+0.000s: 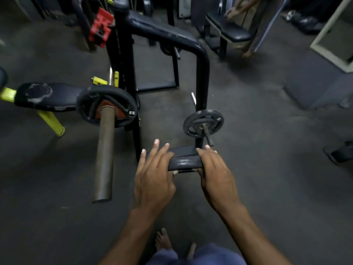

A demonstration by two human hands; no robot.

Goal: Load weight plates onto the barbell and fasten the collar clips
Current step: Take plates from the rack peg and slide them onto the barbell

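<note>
Both hands, left hand & right hand, clasp weight plate rim.

Worn black padded bench on yellow metal legs sits left, red plastic block up top, dark rubber floor everywhere.

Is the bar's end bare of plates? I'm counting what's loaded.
No: one black plate already sits on the bar, and both hands hold another plate.
</note>
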